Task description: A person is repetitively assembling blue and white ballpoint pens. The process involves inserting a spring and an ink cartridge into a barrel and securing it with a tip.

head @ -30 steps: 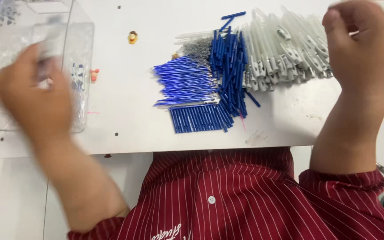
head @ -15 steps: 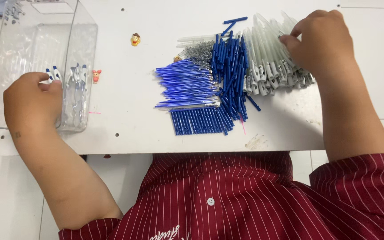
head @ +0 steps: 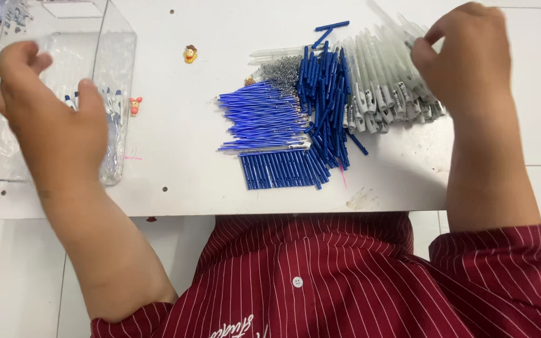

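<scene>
There are two hands, a left hand point(head: 51, 131) and a right hand point(head: 468, 59). There is one clear box point(head: 117, 56). There are two tiny toy figures, a yellow one point(head: 190, 54) and a red one point(head: 135, 105). There are four heaps of pen parts: one of thin blue refills point(head: 261, 119), one of blue tubes point(head: 324, 100), one of little springs point(head: 282, 67) and one of clear pen barrels point(head: 383, 81). Each heap has too many to count.
</scene>
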